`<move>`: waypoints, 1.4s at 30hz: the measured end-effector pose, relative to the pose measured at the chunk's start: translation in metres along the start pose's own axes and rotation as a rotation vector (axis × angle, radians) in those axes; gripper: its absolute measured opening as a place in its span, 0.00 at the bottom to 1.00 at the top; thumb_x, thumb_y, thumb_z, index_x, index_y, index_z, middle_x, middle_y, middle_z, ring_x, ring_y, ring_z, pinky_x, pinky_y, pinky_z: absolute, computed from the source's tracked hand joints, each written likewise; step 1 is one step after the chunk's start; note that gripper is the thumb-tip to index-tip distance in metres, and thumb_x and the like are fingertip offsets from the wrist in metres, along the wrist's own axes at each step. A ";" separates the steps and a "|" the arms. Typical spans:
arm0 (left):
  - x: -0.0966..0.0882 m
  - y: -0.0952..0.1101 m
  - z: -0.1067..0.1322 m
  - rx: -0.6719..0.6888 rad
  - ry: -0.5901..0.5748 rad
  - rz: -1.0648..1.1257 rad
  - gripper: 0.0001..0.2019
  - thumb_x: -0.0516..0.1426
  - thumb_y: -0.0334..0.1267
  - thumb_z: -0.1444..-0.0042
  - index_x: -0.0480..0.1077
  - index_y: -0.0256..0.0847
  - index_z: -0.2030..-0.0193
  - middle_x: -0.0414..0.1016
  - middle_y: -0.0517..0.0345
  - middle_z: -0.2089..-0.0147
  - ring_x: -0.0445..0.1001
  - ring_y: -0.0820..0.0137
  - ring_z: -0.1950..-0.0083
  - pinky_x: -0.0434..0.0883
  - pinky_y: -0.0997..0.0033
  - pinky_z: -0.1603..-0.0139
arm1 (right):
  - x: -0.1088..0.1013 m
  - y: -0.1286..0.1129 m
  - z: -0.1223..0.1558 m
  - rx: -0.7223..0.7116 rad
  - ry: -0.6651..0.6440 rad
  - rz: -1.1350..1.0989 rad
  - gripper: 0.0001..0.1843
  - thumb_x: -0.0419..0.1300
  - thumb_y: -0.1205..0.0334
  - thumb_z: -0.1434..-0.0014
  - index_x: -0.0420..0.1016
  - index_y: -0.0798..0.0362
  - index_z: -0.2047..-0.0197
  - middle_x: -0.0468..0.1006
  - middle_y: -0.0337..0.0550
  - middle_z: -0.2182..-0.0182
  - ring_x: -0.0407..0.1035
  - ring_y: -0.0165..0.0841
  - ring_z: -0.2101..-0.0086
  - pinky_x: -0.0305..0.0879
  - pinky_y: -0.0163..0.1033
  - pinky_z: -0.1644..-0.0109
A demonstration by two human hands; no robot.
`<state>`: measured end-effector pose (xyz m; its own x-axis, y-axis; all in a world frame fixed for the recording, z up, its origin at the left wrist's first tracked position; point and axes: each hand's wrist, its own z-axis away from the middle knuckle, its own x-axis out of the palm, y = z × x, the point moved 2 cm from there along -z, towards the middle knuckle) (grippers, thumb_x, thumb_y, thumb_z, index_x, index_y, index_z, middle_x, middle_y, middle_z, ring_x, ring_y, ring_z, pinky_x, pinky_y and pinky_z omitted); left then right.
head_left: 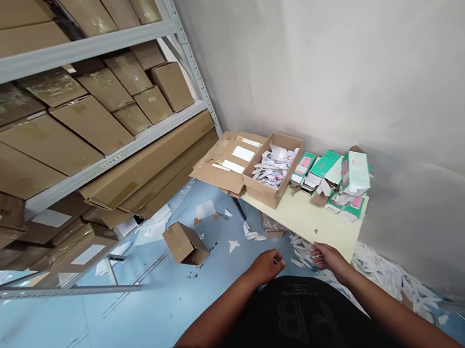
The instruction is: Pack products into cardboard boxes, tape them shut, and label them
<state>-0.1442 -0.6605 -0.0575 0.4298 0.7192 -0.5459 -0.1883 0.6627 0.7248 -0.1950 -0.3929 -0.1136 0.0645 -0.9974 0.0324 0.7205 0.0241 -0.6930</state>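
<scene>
My left hand (269,266) is held in front of my body, left of the table's near edge. Its fingers curl in toward the thumb, and anything between them is too small to make out. At the near edge of the pale yellow table (302,220) is my right hand (328,257), its fingers loosely bent and a little apart, with nothing visible in them. A small brown scrap (316,231) lies on the tabletop just beyond it. Farther back stand an open cardboard box (265,191) full of white paper pieces (275,165) and a pile of green and white cartons (328,162).
Flattened cardboard (226,158) lies left of the open box. A grey metal rack (112,38) loaded with cardboard boxes rises on the left. On the blue floor (148,310) sits a small open box (184,243). White paper strips (388,270) heap beside the grey wall (348,44).
</scene>
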 end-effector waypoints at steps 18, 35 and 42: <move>-0.278 -0.137 -0.076 -0.042 0.266 0.305 0.13 0.55 0.46 0.40 0.75 0.41 0.57 0.81 0.55 0.60 0.79 0.64 0.57 0.73 0.68 0.55 | 0.226 -0.103 -0.015 -0.141 -0.044 0.169 0.23 0.68 0.42 0.51 0.82 0.50 0.60 0.85 0.46 0.61 0.76 0.36 0.66 0.70 0.40 0.61; -0.425 -0.155 -0.207 -0.223 0.626 0.150 0.16 0.60 0.38 0.41 0.73 0.40 0.46 0.80 0.49 0.45 0.78 0.63 0.46 0.71 0.67 0.43 | 0.296 -0.264 -0.091 -0.270 -0.299 0.216 0.24 0.70 0.39 0.52 0.82 0.48 0.59 0.85 0.46 0.61 0.78 0.41 0.63 0.72 0.43 0.58; -0.496 -0.178 -0.281 -0.220 0.524 -0.029 0.29 0.65 0.47 0.47 0.70 0.38 0.40 0.73 0.37 0.36 0.71 0.49 0.34 0.65 0.59 0.37 | 0.337 -0.287 -0.111 -0.279 -0.188 0.159 0.25 0.69 0.38 0.52 0.82 0.49 0.59 0.84 0.47 0.64 0.77 0.41 0.64 0.71 0.45 0.57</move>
<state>-0.5721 -1.0767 -0.0336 -0.0471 0.6703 -0.7406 -0.3865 0.6714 0.6323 -0.4567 -0.7433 0.0162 0.3050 -0.9521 0.0228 0.4772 0.1321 -0.8688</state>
